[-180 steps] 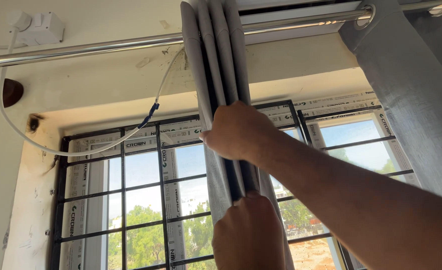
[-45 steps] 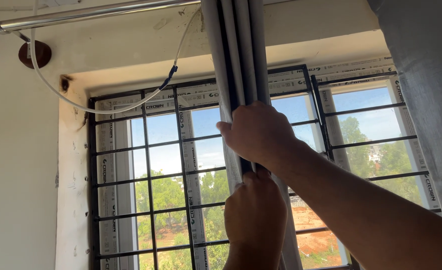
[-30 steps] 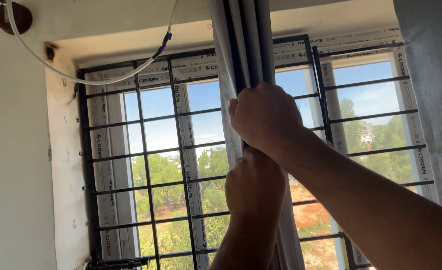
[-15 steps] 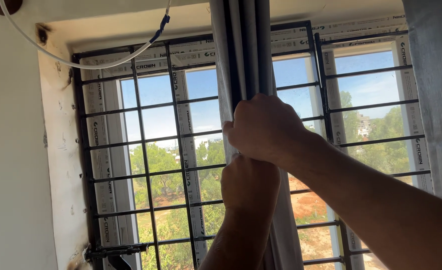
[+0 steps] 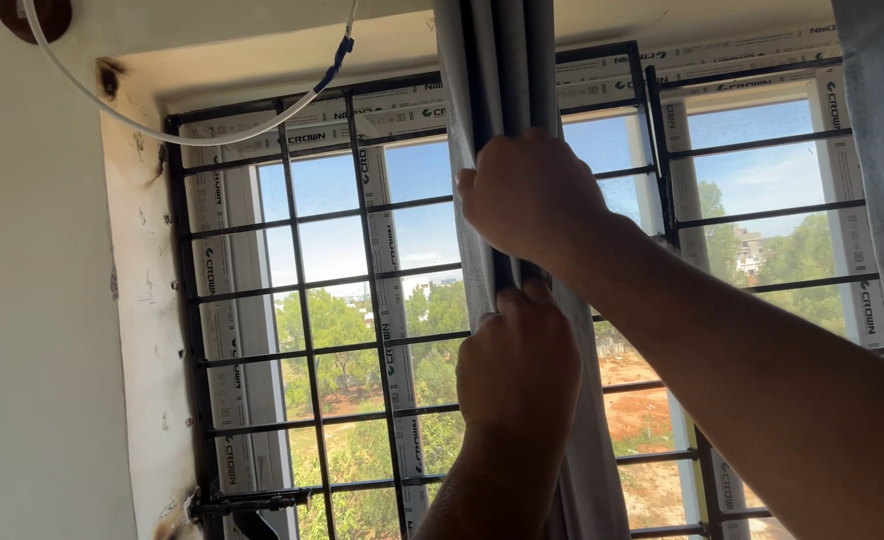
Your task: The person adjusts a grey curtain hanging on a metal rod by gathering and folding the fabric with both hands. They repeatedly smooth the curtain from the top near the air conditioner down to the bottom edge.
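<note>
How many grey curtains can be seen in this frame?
2. One gathered grey fabric curtain hangs at centre, gripped by the right hand above and the left hand below. A second grey curtain hangs at the right edge, partly cut off.

The right hand [image 5: 532,200] covers the part of the curtain [image 5: 497,70] beneath it, and its fingertips are out of sight behind the folds. Just below, the left hand [image 5: 517,365] hides more cloth; its forearm is cut off by the bottom edge. Above both hands the curtain top leaves the picture.
</note>
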